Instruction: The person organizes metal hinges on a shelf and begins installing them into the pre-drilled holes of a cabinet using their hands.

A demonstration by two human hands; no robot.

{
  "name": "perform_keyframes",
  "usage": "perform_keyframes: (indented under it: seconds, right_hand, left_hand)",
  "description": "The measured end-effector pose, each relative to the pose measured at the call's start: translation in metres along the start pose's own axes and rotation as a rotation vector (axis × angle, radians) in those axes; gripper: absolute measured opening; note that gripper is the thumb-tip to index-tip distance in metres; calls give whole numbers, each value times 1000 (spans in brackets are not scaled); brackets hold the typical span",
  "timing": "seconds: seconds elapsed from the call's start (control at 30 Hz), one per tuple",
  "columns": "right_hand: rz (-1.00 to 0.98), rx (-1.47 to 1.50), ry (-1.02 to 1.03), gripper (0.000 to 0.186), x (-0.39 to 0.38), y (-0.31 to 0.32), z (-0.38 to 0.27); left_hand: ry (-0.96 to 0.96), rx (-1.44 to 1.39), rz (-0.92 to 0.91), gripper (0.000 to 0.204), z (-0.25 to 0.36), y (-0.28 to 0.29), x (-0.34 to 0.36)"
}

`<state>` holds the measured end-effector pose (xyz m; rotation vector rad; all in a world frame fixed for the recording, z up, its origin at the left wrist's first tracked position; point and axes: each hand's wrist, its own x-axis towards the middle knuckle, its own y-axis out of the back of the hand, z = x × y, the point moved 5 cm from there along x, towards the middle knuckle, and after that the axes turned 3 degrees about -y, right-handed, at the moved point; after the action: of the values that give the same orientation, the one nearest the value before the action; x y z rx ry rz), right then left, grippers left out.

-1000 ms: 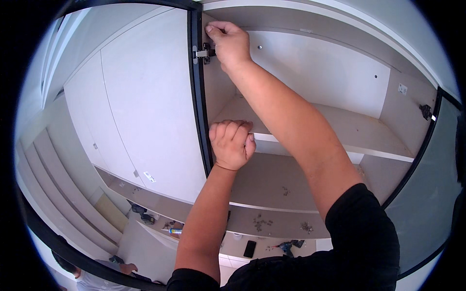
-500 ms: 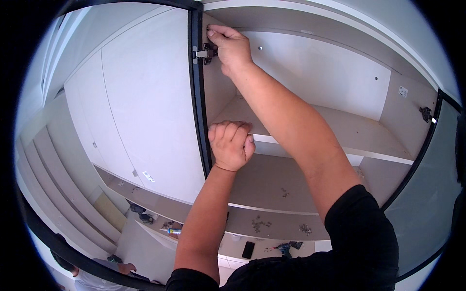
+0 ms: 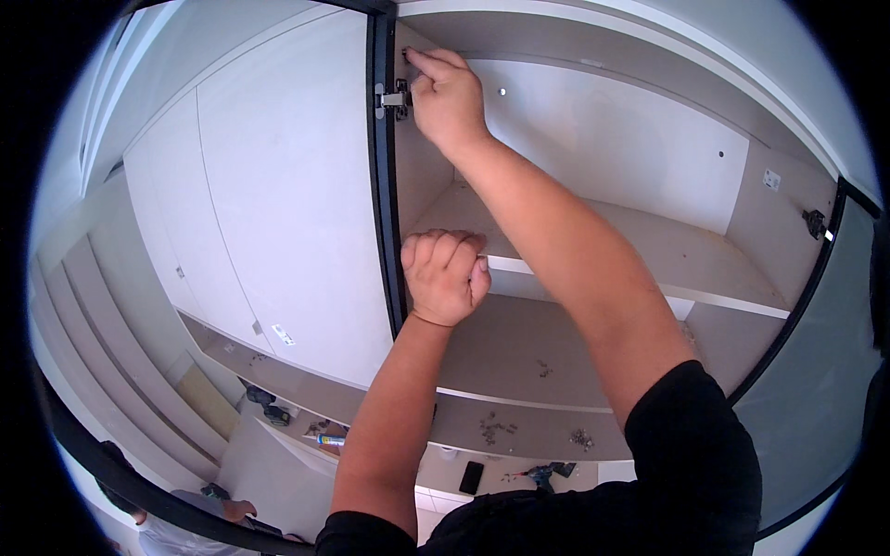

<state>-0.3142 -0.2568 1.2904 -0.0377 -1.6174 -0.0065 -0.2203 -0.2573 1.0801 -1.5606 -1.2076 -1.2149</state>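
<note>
My right hand (image 3: 449, 97) is at the cabinet's inner left side, just above and beside a metal hinge (image 3: 397, 99) on the black-framed door (image 3: 380, 167). Its fingertips press at a small dark spot on that wall, too small to make out. My left hand (image 3: 447, 276) is curled over the front edge of the middle shelf (image 3: 630, 278), against the black door frame.
White closed doors (image 3: 278, 185) stand left; a glass door (image 3: 807, 389) and another hinge (image 3: 816, 222) are right. Below, small hardware pieces (image 3: 581, 437), a drill (image 3: 542, 477), a phone (image 3: 471, 478) and a tube (image 3: 330, 440) lie on ledges. Another person (image 3: 185, 524) is at lower left.
My right hand has shifted slightly right and down, and its index finger has straightened toward the wall. My left hand stays at the shelf edge.
</note>
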Motion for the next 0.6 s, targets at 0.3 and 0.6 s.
perform_keyframes:
  seconds: [0.3,0.6]
  right_hand:
    - [-287,-672,390,35,10,17,-38]
    - [-449,-916,537,20,32,11,-56]
  left_hand:
    - [5,-4,18,19,-1,3,1]
    - [1,-20,31,20,-2,5,1]
